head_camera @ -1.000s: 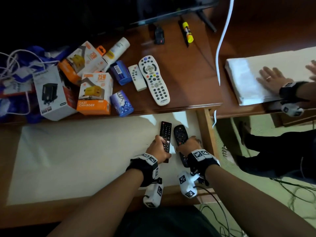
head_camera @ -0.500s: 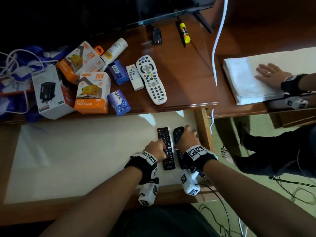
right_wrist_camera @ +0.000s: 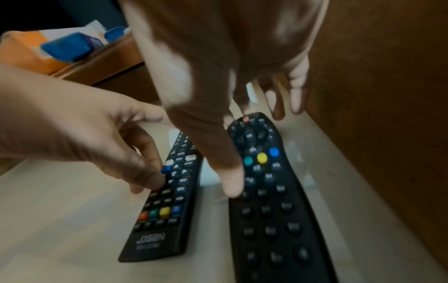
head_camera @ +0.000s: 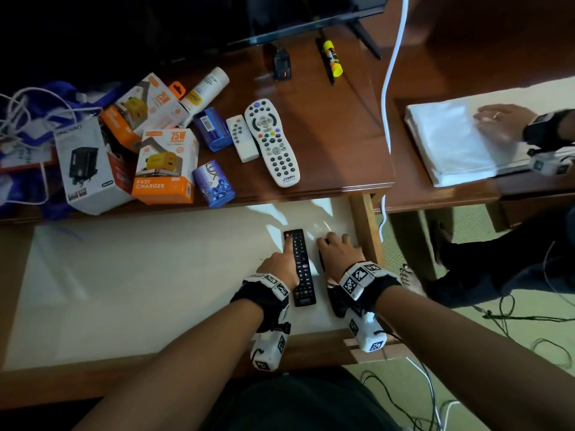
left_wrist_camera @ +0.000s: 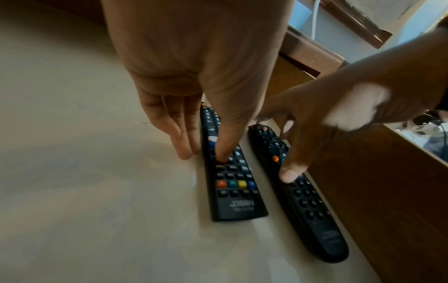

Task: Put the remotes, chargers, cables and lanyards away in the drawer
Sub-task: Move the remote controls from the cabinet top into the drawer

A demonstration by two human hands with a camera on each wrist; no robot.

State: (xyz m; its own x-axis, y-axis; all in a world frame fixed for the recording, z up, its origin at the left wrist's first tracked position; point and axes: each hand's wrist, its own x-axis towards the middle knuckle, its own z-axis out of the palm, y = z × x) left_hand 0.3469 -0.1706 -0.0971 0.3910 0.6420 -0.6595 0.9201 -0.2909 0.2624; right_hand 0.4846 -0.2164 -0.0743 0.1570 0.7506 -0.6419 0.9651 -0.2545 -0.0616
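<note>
The drawer (head_camera: 140,290) is open, with a pale floor. Two black remotes lie flat side by side at its right end. My left hand (head_camera: 281,264) rests on the flat black remote (head_camera: 300,253) (left_wrist_camera: 232,191): the thumb presses its buttons and straight fingers (left_wrist_camera: 186,145) lie along its left edge. My right hand (head_camera: 339,253) hovers over the rounded black remote (left_wrist_camera: 308,206) (right_wrist_camera: 271,210) with fingers spread and only the thumb (right_wrist_camera: 232,183) touching it. On the tabletop above lie a large white remote (head_camera: 272,141) and a small white remote (head_camera: 242,138).
Charger boxes (head_camera: 165,166) (head_camera: 84,163), soap boxes (head_camera: 214,183), white cables (head_camera: 18,110) and a black adapter (head_camera: 282,68) crowd the table's left and back. The drawer's right wall (right_wrist_camera: 375,134) stands close beside the rounded remote. Another person's hand (head_camera: 501,122) rests on white cloth at right.
Both hands lowered their remotes onto the drawer floor and pushed them further in. Their grips have loosened, with fingers now straightened and spread.
</note>
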